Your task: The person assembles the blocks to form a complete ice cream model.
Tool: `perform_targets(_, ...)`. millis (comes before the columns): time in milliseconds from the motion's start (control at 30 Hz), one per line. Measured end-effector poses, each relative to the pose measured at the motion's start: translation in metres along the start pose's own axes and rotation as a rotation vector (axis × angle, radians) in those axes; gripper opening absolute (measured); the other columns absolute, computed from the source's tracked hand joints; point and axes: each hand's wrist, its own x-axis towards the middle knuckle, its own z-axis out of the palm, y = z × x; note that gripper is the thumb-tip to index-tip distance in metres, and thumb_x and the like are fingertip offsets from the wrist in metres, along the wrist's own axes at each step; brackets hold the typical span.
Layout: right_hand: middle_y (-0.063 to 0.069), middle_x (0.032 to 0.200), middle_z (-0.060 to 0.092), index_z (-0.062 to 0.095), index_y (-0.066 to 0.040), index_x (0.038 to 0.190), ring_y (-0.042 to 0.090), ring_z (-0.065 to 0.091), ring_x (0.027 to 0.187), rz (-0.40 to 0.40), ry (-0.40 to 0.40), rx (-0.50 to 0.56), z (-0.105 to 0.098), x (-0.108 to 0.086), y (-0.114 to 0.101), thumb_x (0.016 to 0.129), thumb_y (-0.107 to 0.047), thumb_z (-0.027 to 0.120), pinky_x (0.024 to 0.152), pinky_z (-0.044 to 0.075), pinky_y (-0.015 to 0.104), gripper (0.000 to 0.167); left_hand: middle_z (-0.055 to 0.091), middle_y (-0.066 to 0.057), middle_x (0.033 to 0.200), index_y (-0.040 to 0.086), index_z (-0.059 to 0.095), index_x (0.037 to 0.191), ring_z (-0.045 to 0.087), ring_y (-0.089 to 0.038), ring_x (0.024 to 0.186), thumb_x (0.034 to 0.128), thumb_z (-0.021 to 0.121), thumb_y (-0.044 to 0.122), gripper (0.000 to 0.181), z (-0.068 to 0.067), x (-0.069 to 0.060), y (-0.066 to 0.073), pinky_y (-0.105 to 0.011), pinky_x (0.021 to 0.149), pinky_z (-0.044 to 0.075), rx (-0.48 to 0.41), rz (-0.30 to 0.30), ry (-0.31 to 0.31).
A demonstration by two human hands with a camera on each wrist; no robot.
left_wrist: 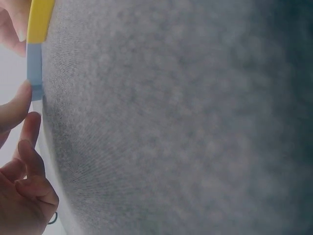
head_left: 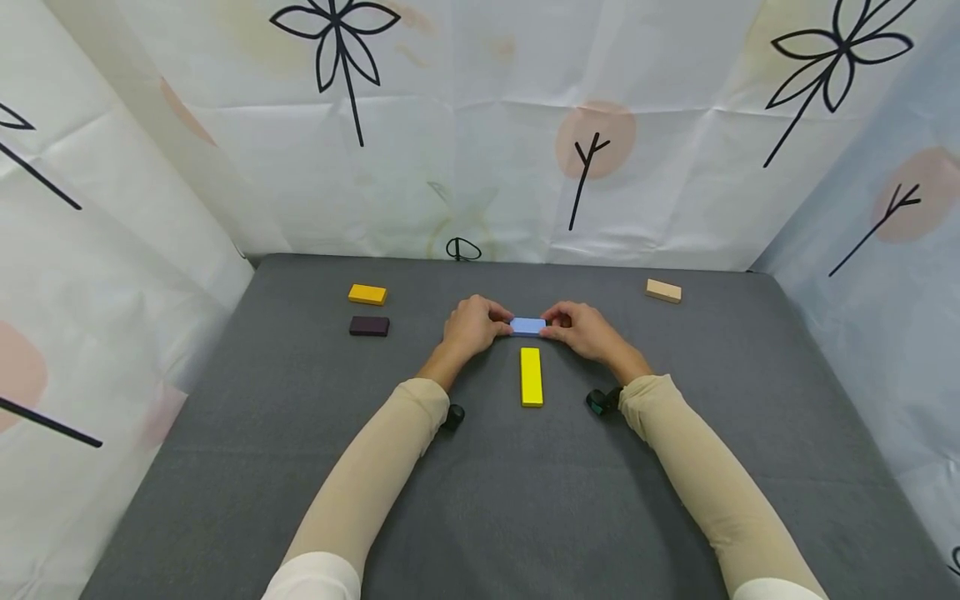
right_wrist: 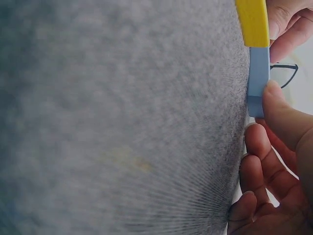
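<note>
A light blue block lies crosswise near the middle of the grey table, a short way beyond a yellow block that points toward me. My left hand pinches the blue block's left end between thumb and fingers. At its right end, my right hand pinches it the same way. Both wrist views show the blue block with a thumb against its edge, and the yellow block in front of part of it.
Toward the back left lie an orange-yellow block and a dark purple block. A tan wooden block sits at the back right. Patterned white cloth hangs behind the grey table and along its sides.
</note>
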Motion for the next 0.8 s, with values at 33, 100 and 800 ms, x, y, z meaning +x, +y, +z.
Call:
perform_targets(33, 0.009, 0.091, 0.063, 0.069, -0.001, 0.121, 0.017, 0.051, 0.077, 0.002, -0.001, 0.008, 0.000, -0.001, 0.000, 0.098, -0.022, 0.070, 0.071, 0.041, 0.028, 0.031, 0.077, 0.005, 0.114, 0.027, 0.081, 0.112, 0.067, -0.021, 0.110, 0.0898, 0.079, 0.032, 0.023, -0.001, 0.000, 0.000, -0.045, 0.095, 0.053, 0.000, -0.001, -0.003)
perform_targets(100, 0.008, 0.090, 0.062, 0.069, -0.002, 0.121, 0.017, 0.051, 0.077, 0.007, -0.007, 0.020, 0.001, -0.002, 0.000, 0.099, -0.022, 0.070, 0.070, 0.041, 0.027, 0.030, 0.077, 0.005, 0.113, 0.027, 0.081, 0.111, 0.067, -0.021, 0.109, 0.0896, 0.079, 0.032, 0.022, -0.002, -0.002, 0.000, -0.045, 0.095, 0.053, 0.004, -0.001, -0.007)
perform_targets(800, 0.007, 0.088, 0.062, 0.070, -0.004, 0.117, 0.017, 0.051, 0.077, -0.002, -0.054, 0.029, 0.001, -0.012, -0.001, 0.097, -0.021, 0.071, 0.069, 0.041, 0.026, 0.026, 0.077, 0.006, 0.117, 0.029, 0.080, 0.113, 0.066, -0.020, 0.111, 0.0892, 0.080, 0.032, 0.024, -0.002, -0.015, -0.003, -0.044, 0.094, 0.052, -0.011, -0.002, -0.062)
